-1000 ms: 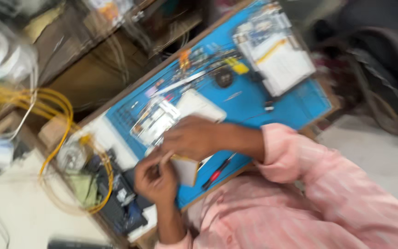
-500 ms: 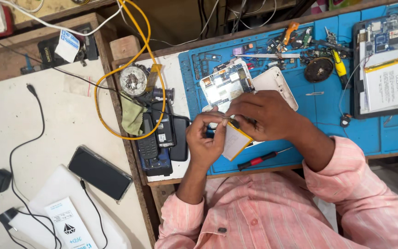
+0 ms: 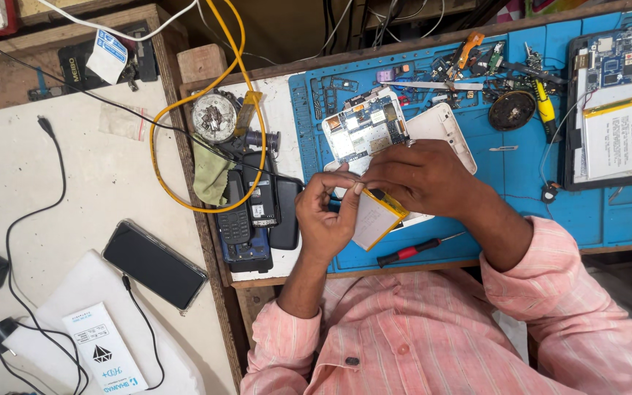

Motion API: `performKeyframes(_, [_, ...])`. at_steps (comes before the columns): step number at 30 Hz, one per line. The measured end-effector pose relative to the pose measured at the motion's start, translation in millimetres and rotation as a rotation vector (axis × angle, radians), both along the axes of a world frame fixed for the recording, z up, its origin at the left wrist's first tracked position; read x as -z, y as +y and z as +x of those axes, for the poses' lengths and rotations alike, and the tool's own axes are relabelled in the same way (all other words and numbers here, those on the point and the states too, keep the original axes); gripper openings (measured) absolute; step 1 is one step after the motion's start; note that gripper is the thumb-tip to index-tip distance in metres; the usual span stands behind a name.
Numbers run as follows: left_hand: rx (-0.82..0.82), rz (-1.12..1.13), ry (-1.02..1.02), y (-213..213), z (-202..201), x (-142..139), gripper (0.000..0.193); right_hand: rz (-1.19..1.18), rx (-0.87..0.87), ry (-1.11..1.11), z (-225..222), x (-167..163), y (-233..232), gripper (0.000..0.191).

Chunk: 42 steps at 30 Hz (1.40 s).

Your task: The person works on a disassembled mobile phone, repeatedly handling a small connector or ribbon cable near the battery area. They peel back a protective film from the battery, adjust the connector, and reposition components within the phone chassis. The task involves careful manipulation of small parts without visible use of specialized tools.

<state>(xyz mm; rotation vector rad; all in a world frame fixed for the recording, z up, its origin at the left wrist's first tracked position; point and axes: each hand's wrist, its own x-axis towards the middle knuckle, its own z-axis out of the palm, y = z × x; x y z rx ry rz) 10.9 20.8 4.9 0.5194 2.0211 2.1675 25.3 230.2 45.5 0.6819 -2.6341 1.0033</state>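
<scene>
1. At far left, on the pale side surface, lie a black slab phone [image 3: 154, 265] and loose black cables; none of it is near your hands.
2. Next come the looped yellow cable [image 3: 184, 124] and a stack of dark keypad phones [image 3: 246, 212] on the bench edge.
3. Your left hand [image 3: 325, 219] is closed in a pinch, thumb and fingertips clamped on the left edge of the flat white battery pack with yellow tape edging [image 3: 374, 218].
4. The pack sits between both hands, tilted, just above the blue silicone work mat [image 3: 521, 190].
5. Your right hand [image 3: 422, 175] curls over the pack's top, fingers closed on it; the exact contact is hidden.
6. The pack looks light, thin and puncture-prone: hold it by the edges and avoid bending it.
7. Behind lie the exposed green circuit board [image 3: 363, 132] and, below, a red-handled screwdriver [image 3: 411, 251].
</scene>
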Motion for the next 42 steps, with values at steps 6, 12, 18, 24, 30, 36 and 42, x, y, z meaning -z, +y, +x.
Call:
performKeyframes(6, [-0.01, -0.031, -0.001, -0.8, -0.6, 0.7, 0.011, -0.008, 0.015, -0.027, 0.1, 0.0, -2.4, 0.019])
performKeyframes(12, [-0.028, -0.096, 0.063, -0.8, -1.7, -3.9, 0.011, -0.004, 0.022, -0.062, -2.1, -1.9, -5.4, 0.017])
performKeyframes(18, [-0.031, -0.088, 0.06, -0.6, -2.9, -5.4, 0.01, -0.037, 0.009, -0.061, -4.6, -7.6, -4.2, 0.02])
performKeyframes(24, [-0.056, -0.142, 0.073, -2.4, -2.6, -4.5, 0.011, -0.045, 0.001, -0.027, -4.6, -3.8, -4.7, 0.022])
performKeyframes(30, [-0.05, -0.127, 0.093, -1.7, -3.7, -4.5, 0.01, 0.039, -0.051, 0.052, -2.9, 1.7, 1.2, 0.035])
performKeyframes(36, [-0.053, -0.155, 0.115, -0.7, -3.7, -5.8, 0.01, 0.07, -0.056, 0.057, -1.8, 6.6, 2.0, 0.036])
performKeyframes(42, [-0.053, -0.169, 0.122, -1.1, -4.2, -5.9, 0.01, -0.006, 0.048, -0.003, -1.4, 4.6, -0.1, 0.023])
